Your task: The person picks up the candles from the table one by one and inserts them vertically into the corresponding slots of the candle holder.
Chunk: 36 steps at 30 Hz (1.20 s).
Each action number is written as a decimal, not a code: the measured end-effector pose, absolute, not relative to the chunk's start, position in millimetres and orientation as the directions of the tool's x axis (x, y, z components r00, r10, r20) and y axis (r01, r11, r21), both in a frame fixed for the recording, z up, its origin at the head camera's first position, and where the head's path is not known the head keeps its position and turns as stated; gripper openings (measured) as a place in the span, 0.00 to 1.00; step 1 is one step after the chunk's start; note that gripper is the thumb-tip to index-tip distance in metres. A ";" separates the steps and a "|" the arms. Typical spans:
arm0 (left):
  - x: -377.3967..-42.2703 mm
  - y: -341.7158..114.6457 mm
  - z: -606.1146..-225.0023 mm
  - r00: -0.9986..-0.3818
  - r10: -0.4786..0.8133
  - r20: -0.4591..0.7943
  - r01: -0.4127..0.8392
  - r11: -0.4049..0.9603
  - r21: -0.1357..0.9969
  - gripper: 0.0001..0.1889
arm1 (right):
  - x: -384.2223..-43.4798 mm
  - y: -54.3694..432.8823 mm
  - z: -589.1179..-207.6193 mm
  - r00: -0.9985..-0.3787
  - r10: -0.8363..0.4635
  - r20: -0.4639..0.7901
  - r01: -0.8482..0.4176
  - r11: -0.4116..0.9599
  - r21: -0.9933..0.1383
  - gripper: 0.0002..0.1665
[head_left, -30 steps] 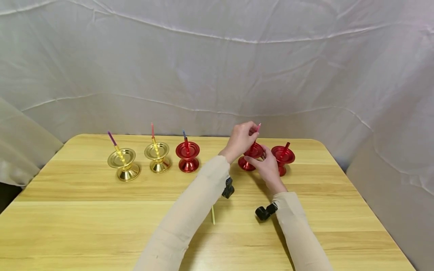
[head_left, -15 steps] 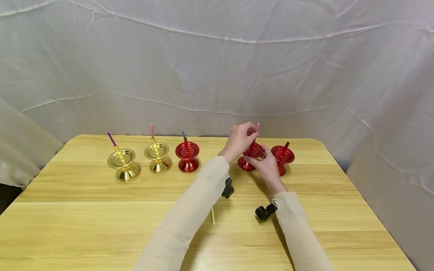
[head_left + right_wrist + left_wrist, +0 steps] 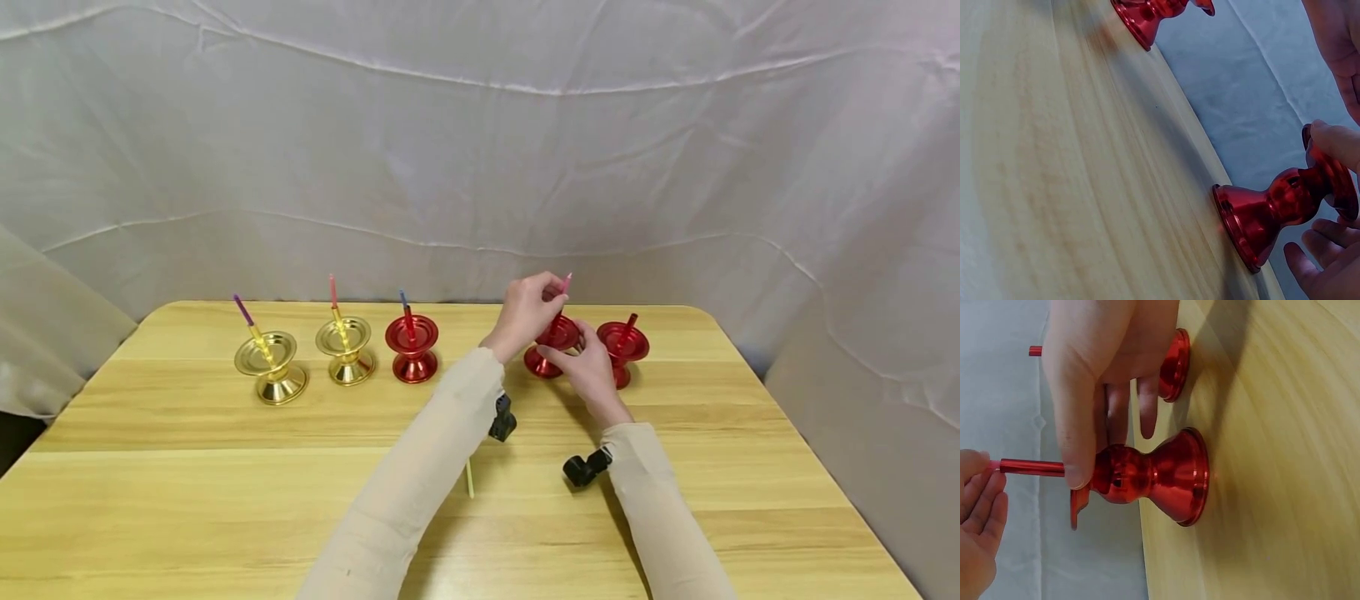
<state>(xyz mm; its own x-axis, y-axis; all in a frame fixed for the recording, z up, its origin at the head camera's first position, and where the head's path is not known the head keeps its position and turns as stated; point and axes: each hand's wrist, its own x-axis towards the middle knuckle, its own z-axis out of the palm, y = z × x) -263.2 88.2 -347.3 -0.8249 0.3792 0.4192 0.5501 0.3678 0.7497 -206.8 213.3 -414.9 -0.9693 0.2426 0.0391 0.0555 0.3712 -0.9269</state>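
My left hand [image 3: 527,310] pinches a thin pink candle [image 3: 567,283] at the top of the tube of a red metal candle holder [image 3: 545,363]. In the left wrist view, only a short bit of the pink candle [image 3: 994,465] shows between the fingertips and the tube [image 3: 1032,467]. From the right, my right hand [image 3: 591,372] grips the same holder's dish, its thumb on the rim in the right wrist view. The holder's base [image 3: 1244,228] stands on the table. Close by on the right is another red holder [image 3: 624,343], whose tube carries no candle.
To the left stand a red holder [image 3: 414,364] with a blue candle [image 3: 404,298] and two gold holders [image 3: 352,367] with a pink-red candle [image 3: 333,290] and a purple candle [image 3: 243,309]. A pale yellow-green stick [image 3: 470,479] lies by the left forearm. Grey cloth [image 3: 480,167] hangs behind the table.
The tip of the pink candle has shifted slightly left along with the left fingers. Both hands keep their holds, and the whole head view has drifted a little.
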 end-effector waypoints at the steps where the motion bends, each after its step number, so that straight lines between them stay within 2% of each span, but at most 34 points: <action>1: -264.0 87.6 -347.0 -0.828 0.381 0.411 0.543 0.366 0.756 0.06 | -206.9 213.4 -415.3 -0.970 0.241 0.036 0.057 0.371 -0.927 0.50; 17: -266.2 70.3 -341.7 -0.850 0.411 0.328 0.482 0.359 0.799 0.13 | -210.0 212.5 -416.3 -0.971 0.235 0.037 0.051 0.356 -0.933 0.51; 27: -253.9 28.0 -356.0 -0.833 0.398 0.383 0.520 0.330 0.788 0.10 | -212.9 211.9 -418.5 -0.974 0.225 0.016 0.061 0.333 -0.941 0.52; 36: -233.8 -5.3 -365.2 -0.853 0.401 0.333 0.472 0.324 0.820 0.10 | -209.8 211.0 -414.7 -0.977 0.213 0.012 0.077 0.403 -0.912 0.53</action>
<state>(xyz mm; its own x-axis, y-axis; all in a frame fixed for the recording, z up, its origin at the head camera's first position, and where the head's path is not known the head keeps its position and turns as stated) -233.8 -5.3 -365.2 -0.8532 0.4015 0.3330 0.4724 0.3242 0.8196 -209.8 211.0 -414.7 -0.9771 0.2125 0.0116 0.0768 0.4032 -0.9119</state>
